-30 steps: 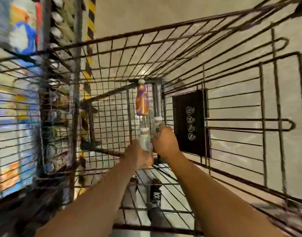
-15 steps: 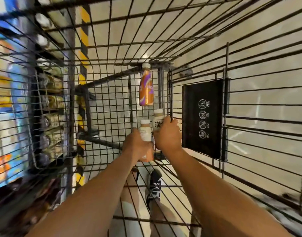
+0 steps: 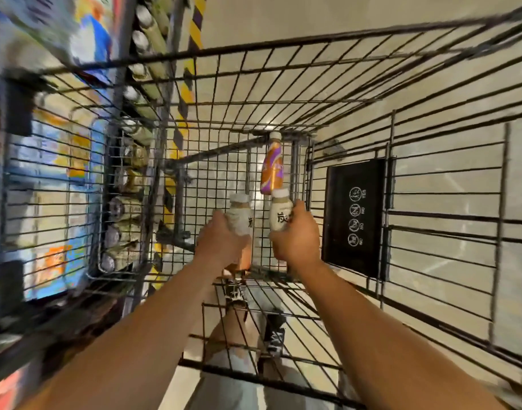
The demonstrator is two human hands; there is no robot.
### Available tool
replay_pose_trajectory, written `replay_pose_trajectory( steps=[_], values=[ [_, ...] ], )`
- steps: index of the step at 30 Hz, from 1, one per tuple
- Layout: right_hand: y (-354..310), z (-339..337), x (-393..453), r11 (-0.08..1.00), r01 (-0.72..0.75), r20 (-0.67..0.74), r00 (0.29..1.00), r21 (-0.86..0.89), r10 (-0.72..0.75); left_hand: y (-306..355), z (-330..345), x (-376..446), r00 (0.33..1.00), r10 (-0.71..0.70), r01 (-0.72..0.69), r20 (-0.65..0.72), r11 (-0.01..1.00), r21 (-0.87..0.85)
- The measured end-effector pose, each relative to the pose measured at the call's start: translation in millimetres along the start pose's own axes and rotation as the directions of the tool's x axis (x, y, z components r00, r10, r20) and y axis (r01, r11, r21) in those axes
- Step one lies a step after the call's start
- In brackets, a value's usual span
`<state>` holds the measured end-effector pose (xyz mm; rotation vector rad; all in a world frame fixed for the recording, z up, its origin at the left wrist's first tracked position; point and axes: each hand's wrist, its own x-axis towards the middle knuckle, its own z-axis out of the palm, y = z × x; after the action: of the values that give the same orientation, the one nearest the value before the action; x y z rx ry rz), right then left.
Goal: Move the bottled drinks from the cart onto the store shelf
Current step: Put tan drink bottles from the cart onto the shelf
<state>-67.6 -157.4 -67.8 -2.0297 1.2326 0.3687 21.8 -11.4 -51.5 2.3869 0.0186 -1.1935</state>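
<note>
Both my arms reach down into a wire shopping cart [image 3: 283, 93]. My left hand [image 3: 218, 244] is shut on a cream-white bottle with a white cap [image 3: 240, 214], whose lower part is orange. In my right hand [image 3: 298, 235] sits a second cream-white bottle [image 3: 279, 213] with dark characters on its label. The two bottles are held a little apart, above the cart's bottom. An orange and purple bottle [image 3: 272, 167] with a white cap lies on the cart's bottom just beyond them, near the far end.
A black panel with white pictograms [image 3: 354, 217] hangs on the cart's right side. Store shelves with rows of canned and bottled drinks [image 3: 129, 184] run along the left, outside the wire. Yellow-black hazard tape [image 3: 177, 134] marks the floor. My legs and shoes [image 3: 276, 332] show beneath the cart.
My hands have risen and drawn apart, each with its bottle, so more of both bottles now shows. The view has tilted, and the shelves at left are blurred.
</note>
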Motion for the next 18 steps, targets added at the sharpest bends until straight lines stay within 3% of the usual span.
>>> replay_pose_trajectory(
  steps=[8, 13, 18],
  values=[
    [-74, -112, -72, 0.925, 0.326, -0.190, 0.938, 0.196, -0.290, 44, -75, -97, 0.952, 0.145, -0.208, -0.269, 0.952, -0.224],
    [-119, -193, -150, 0.827, 0.504, -0.307, 0.851, 0.249, -0.427, 76, -138, -197, 0.859, 0.204, -0.367, -0.470, 0.885, -0.287],
    [-167, -274, -246, 0.673, 0.698, -0.419, 0.702, 0.245, -0.576, 95, -200, -309, 0.719, 0.254, -0.536, -0.647, 0.796, -0.283]
  ],
)
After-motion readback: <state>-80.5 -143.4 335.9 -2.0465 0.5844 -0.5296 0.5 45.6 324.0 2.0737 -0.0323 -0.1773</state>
